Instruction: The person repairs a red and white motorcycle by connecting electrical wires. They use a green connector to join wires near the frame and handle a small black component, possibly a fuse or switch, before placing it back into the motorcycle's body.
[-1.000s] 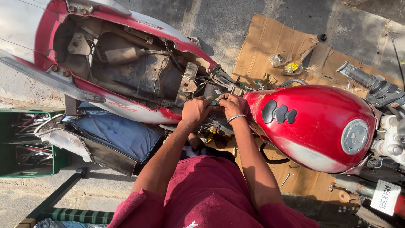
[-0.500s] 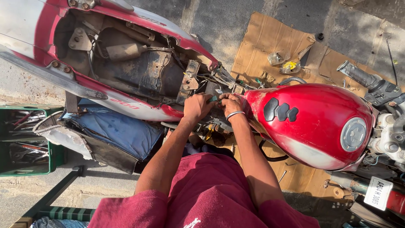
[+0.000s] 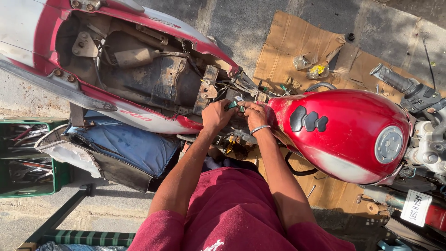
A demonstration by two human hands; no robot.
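1. The left hand (image 3: 214,116) and right hand (image 3: 254,116) meet over the bike's frame, in the gap between the open seat bay (image 3: 139,69) and the red tank (image 3: 344,130). The wiring lies exposed here, which is likely why both hands work at this spot.
2. The left hand is closed, pinching a small green connector (image 3: 232,105) at its thumb side. The right hand, also closed, grips the same piece from 3 o'clock, so the two seem to pull or press against each other.
3. The connector sits at the hands' 12 o'clock, just under the loose wires (image 3: 241,86) that run out of the bay.
4. A blue seat (image 3: 125,148) lies off the bike at 8 o'clock of the hands, apparently removed to open the bay.
5. A green crate (image 3: 58,179) of tools stands at 9 o'clock, well apart.
6. Cardboard (image 3: 288,56) lies under the bike at 1 o'clock, holding small parts off the ground.
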